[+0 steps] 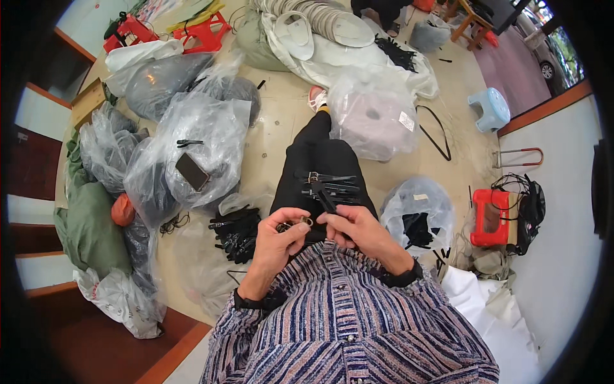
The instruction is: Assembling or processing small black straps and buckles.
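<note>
My left hand point(276, 242) is closed in front of my waist on small brass-coloured metal rings point(306, 221), which show at its fingertips. Just beside it, my right hand point(366, 232) pinches a short black strap point(325, 198) that points up and away from me. The fingers hide the strap's near end, and I cannot tell if it touches the rings. Across my black-trousered thighs lies a bunch of similar black straps point(342, 185) with metal buckles. To the left of my lap, a pile of black straps with buckles point(233, 235) rests on plastic.
A clear bag with black pieces point(418, 198) stands at my right. Filled plastic bags crowd the left, one bearing a phone point(192, 172). Ahead lies a wrapped pinkish bundle point(374, 121). A red case point(490, 217) and a light-blue stool point(490, 109) are at the right.
</note>
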Available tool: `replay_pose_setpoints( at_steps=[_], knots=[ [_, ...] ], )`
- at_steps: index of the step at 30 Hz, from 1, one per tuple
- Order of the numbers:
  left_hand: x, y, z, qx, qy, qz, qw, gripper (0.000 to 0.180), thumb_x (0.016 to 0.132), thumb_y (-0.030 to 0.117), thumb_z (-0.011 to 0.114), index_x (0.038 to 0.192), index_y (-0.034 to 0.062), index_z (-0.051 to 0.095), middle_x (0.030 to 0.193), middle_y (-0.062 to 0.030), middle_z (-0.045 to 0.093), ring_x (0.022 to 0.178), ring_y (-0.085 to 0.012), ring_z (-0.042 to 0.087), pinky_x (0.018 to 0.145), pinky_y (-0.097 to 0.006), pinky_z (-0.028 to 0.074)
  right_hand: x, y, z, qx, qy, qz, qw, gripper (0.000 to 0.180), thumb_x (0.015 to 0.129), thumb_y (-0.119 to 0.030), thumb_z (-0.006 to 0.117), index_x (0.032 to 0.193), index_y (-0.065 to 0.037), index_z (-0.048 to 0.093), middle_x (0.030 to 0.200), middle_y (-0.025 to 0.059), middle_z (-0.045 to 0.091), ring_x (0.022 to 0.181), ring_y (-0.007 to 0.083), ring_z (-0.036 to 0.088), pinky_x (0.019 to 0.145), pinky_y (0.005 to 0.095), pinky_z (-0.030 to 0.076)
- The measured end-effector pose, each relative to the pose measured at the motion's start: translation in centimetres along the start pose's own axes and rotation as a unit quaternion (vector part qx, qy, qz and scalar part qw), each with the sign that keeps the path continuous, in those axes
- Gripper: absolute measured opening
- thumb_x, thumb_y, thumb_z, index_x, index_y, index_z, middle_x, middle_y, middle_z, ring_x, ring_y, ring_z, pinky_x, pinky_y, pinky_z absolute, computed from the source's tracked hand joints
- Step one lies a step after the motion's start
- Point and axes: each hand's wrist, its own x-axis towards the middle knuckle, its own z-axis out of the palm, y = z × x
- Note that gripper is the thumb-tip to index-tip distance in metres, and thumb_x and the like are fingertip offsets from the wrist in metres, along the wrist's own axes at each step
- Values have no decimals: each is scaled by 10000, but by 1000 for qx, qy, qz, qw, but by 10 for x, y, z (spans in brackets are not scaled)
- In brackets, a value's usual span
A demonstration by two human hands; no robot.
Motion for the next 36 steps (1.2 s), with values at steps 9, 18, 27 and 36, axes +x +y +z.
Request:
replay_pose_setpoints(
  at_steps=[9,18,27,36],
  knots=[
    [4,11,2,-71,23,52,996,252,751,-42,583,1001,-28,552,745,-27,538,480,-35,415,385,-156,278,-14,-15,-4,-125,-23,-12,992,194,872,-162,459,977,1,454,640,72,587,440,67,446,406,196,342],
    [6,-1,-4,-113,-53,-12,992,239,768,23,608,989,-38,544,743,-71,572,498,-53,434,397,-166,300,-15,-12,-12,7,-131,30,991,179,882,-176,462,993,-38,438,615,89,584,364,64,428,324,170,259],
    [6,-4,1,-128,-50,-60,989,178,759,-7,573,930,6,524,715,-81,550,476,-83,441,397,-180,310,-3,11,-16,184,-199,58,961,131,890,-180,446,979,-83,452,583,72,543,349,64,374,316,176,249],
    [1,-3,3,-33,-52,-5,998,147,737,-18,566,882,-6,540,676,-68,555,495,-94,473,442,-210,372,-1,-2,-13,126,-221,66,965,205,886,-224,447,897,-23,486,633,84,568,365,65,384,326,181,257]
  ],
)
